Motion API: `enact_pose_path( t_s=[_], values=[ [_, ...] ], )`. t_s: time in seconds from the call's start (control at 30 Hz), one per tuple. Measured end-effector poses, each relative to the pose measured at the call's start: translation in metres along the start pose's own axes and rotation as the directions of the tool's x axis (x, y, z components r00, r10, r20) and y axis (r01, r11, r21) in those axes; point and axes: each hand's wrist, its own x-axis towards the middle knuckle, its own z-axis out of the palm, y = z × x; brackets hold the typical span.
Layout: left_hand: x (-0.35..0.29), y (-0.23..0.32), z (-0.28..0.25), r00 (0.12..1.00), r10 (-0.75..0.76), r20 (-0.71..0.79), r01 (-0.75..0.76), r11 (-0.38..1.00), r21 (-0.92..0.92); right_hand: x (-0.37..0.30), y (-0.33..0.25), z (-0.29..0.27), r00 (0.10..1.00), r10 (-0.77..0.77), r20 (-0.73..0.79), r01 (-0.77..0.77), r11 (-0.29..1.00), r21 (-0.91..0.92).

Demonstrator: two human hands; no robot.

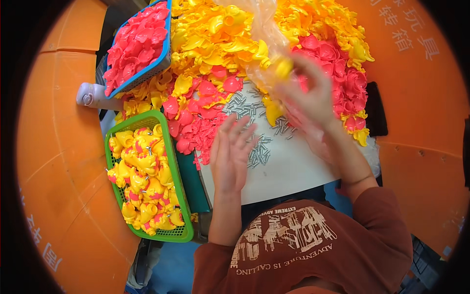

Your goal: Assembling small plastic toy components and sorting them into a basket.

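Over the near middle of the white work surface [289, 169], my left hand [230, 157] is raised with its fingers apart and nothing in it. Small metal pins [259, 152] lie scattered just beyond and beside it. My right hand [313, 95], blurred by motion, holds a small yellow plastic piece [283, 68] at its fingertips. A clear plastic bag [267, 32] hangs down from the far edge, and its lower part passes behind my right hand. Below that hand, another yellow plastic piece [273, 111] rests among the pins.
Yellow shell parts [210, 29] are heaped at the back; pink parts [200, 117] lie left of the pins, more pink ones [342, 81] right. A blue basket [139, 78] holds pink parts, a green basket [188, 215] yellow-and-pink figures. A lilac bottle [90, 95] and orange panels [416, 122] flank these.
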Motion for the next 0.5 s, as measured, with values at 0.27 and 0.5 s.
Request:
enact_pose_path(
  t_s=[0.27,0.5],
  values=[
    [0.007,-0.008,-0.018,0.952,0.069,-0.298,-0.061,0.997,0.037,-0.038,0.021,0.03,0.885,-0.236,0.402,0.316,0.938,-0.146],
    [0.002,-0.012,-0.029,0.889,0.227,-0.397,-0.136,0.96,0.244,-0.053,0.037,0.046,0.627,-0.261,0.734,0.7,0.601,-0.385]
  ],
)
